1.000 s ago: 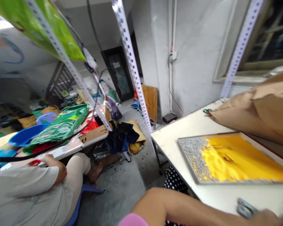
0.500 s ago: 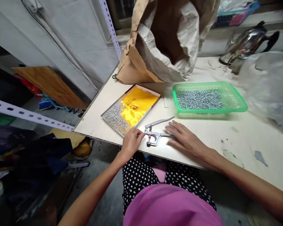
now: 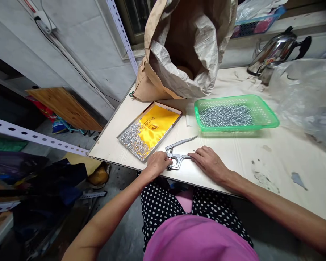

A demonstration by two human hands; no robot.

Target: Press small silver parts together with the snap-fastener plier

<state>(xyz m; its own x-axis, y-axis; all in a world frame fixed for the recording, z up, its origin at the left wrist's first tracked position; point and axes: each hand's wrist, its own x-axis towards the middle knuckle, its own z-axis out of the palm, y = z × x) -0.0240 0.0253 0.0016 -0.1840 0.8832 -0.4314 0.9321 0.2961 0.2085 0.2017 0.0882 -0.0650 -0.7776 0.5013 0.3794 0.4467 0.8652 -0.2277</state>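
Note:
A pair of grey metal snap pliers (image 3: 180, 158) lies near the table's front edge, its handles spread apart and pointing right. My left hand (image 3: 159, 162) is closed at the head of the pliers, thumb and fingertips pressed on the jaw beside a small red ring. Whether a small part is also between those fingertips is hidden. With bent fingers, my right hand (image 3: 209, 162) grips the end of the lower handle. Just beyond my left hand is a shallow tray (image 3: 128, 149) with a yellow sheet (image 3: 161, 125) and many small silver metal pieces (image 3: 134, 139).
A green plastic basket (image 3: 273, 121) of similar metal pieces stands behind the pliers. Farther back are a large open brown paper bag (image 3: 154, 85), a steel kettle (image 3: 274, 49) and a clear plastic bag (image 3: 301, 94). A perforated metal post (image 3: 122, 34) rises at the back left.
My left hand has shifted slightly right, from the pliers' tip onto the jaw. My right hand has gone from flat, spread fingers to closed fingers on the lower handle.

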